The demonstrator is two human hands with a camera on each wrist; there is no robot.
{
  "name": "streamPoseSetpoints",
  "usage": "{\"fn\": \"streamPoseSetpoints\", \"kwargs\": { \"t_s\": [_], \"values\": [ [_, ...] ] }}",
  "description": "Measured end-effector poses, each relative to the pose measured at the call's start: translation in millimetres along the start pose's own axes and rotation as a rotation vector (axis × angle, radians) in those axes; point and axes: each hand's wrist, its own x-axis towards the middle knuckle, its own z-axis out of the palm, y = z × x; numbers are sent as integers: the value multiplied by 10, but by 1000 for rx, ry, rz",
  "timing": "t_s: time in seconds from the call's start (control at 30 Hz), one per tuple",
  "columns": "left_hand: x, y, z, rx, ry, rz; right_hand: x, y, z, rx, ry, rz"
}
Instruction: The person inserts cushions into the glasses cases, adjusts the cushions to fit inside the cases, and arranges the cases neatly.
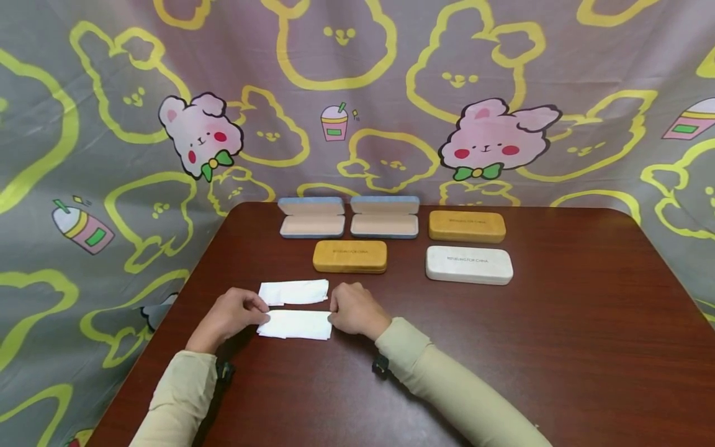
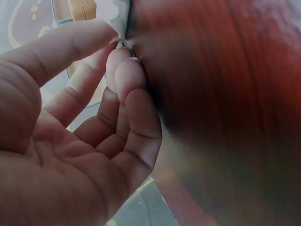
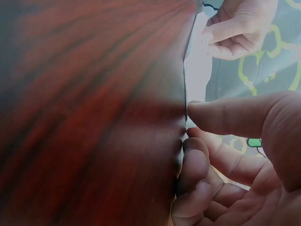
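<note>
Two white folded cloths lie flat on the table, one behind the other. At the left end of the nearer cloth point(image 1: 295, 325), my left hand point(image 1: 237, 310) pinches the corner between thumb and index finger; the left wrist view shows the cloth point(image 2: 114, 14) at those fingertips. My right hand point(image 1: 356, 310) has its thumb and index finger on the opposite end, pinching the edge, as the right wrist view shows with the cloth point(image 3: 198, 75). The farther cloth point(image 1: 295, 292) lies just beyond, apart from both hands.
Beyond the cloths a closed yellow glasses case point(image 1: 349, 256) and a closed white glasses case point(image 1: 469, 265) lie on the brown table point(image 1: 503, 360). Behind stand two open blue-grey cases point(image 1: 313, 226) and another closed yellow case point(image 1: 467, 226). A patterned curtain point(image 1: 380, 112) hangs behind.
</note>
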Motion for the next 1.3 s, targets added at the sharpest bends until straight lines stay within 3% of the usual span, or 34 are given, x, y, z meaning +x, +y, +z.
{"fn": "streamPoseSetpoints", "kwargs": {
  "t_s": [0.43,0.67,0.87,1.1,1.3],
  "values": [
    [-23,22,19,2,-13,-21,23,-12,2,43,-10,19],
    [-37,5,-14,-103,-7,-6,15,32,-22,158,43,-72],
    [-49,-2,-33,-229,-40,22,9,19,-38,251,58,-42],
    [-34,18,-47,-444,-82,32,6,51,-48,496,78,49],
    [-9,111,-70,-540,-132,46,3,93,-107,748,92,134]
  ]
}}
